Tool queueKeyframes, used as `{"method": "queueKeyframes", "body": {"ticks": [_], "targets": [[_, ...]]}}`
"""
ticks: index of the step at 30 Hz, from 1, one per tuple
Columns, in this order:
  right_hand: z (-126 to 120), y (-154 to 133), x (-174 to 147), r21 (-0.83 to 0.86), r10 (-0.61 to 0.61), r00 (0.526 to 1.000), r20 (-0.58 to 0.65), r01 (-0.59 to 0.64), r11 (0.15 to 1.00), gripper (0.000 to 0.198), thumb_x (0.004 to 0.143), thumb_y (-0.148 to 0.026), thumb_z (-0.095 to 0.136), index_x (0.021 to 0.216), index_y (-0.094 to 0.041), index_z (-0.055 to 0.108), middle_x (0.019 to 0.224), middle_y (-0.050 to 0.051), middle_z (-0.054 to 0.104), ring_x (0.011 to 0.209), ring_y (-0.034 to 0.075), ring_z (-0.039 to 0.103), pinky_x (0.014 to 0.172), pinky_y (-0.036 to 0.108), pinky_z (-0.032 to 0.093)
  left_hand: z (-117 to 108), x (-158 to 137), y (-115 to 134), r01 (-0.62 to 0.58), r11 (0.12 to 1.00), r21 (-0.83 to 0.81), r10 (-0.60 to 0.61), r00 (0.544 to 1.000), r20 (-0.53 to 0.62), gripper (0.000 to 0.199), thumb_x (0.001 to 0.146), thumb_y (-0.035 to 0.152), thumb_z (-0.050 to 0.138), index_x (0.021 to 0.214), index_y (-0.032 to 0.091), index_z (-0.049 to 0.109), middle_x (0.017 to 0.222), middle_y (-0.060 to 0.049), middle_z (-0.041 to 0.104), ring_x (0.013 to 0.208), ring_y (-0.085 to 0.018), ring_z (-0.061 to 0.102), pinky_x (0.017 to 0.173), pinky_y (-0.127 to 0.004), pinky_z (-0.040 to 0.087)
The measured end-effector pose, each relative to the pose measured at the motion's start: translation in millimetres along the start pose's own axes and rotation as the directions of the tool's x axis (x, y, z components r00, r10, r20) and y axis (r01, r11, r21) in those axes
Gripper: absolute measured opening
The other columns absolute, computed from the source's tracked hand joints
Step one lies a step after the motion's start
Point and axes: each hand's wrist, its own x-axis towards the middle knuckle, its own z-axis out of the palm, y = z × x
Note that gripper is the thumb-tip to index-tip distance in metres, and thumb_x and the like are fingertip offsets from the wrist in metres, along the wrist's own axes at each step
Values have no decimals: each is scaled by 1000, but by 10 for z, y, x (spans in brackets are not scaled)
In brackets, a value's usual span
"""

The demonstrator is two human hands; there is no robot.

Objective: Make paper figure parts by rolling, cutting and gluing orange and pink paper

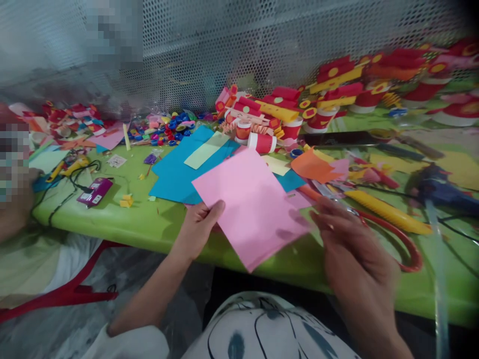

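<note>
A pink sheet of paper (pixel 250 199) is held up over the table's front edge, tilted. My left hand (pixel 200 222) is closed on its left edge, thumb on top. The lower edge looks doubled, as from more than one layer. Just right of the paper, my right hand (pixel 355 254) hovers with loosely bent fingers, blurred and apparently holding nothing. Behind it lie scissors with red handles (pixel 409 249), partly hidden by that hand. Blue paper (pixel 179 169) lies beyond the pink sheet, with a pale green strip (pixel 205 149) across it.
On the green table (pixel 149 224), a yellow cutter (pixel 389 212) and a dark blue glue gun (pixel 445 189) lie at right. Red paper-cup figures (pixel 324 119) line the mesh partition (pixel 224 50). A purple box with cables (pixel 95 192) is at left, near another person's arm (pixel 18 209).
</note>
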Motion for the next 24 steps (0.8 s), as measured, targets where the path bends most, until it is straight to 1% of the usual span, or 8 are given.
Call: {"method": "queueKeyframes", "body": {"ticks": [2,5,8,10,16,20,22,24], "targets": [[17,-81,-53,-174,-217,975,-38,207,963,36,91,-10,64,114,-35,73,139,5,68,130,35,62,108,59,51,103,-3,-61,-11,998,-62,4,995,-101,38,88,55,73,90,17,76,81,-5,76,77,-22,73,66,-32,59],[17,-123,-76,-360,-456,865,207,501,787,53,85,-1,61,128,-32,64,141,9,65,132,37,59,108,61,50,246,-25,-130,9,985,-171,-35,988,-151,35,88,54,74,89,18,72,78,-3,75,73,-19,73,63,-29,60],[38,-105,-54,-408,-496,716,491,692,595,52,81,0,64,127,-25,64,145,14,62,139,42,50,116,76,34,367,-68,-151,-4,968,-251,-42,983,-180,33,88,49,76,99,18,70,86,-3,76,77,-18,74,67,-27,61],[64,-93,-35,-445,-495,675,548,736,510,45,82,-1,67,121,-25,68,143,13,66,136,42,52,116,81,27,426,-103,-149,0,960,-279,-46,986,-158,34,89,47,75,104,18,69,90,-4,76,77,-17,74,69,-28,62],[53,-107,20,-456,-507,700,504,714,532,25,89,-1,66,99,-24,72,103,2,83,100,26,73,123,74,20,463,-230,-167,31,975,-219,-44,998,-53,40,95,41,69,130,23,60,119,-8,74,100,-21,75,85,-35,64],[-73,-64,31,-451,-443,722,532,684,573,25,92,-2,62,99,-24,72,99,2,82,92,23,73,121,71,28,253,-312,-134,-193,977,90,202,974,-100,96,92,36,74,163,40,10,162,-12,44,142,-29,54,110,-47,53],[-153,-19,26,-444,-431,718,546,685,578,25,91,-1,62,101,-22,71,103,5,81,97,25,72,118,66,38,59,-321,-71,-299,853,427,345,938,-32,116,83,37,83,164,43,0,174,-12,19,157,-35,30,117,-55,45],[-232,28,21,-430,-427,716,552,684,590,27,90,1,61,106,-20,71,106,9,80,104,27,69,111,60,47,-142,-298,11,-394,567,723,369,907,205,105,79,39,87,163,38,24,176,-9,10,162,-41,9,124,-64,29]]}}
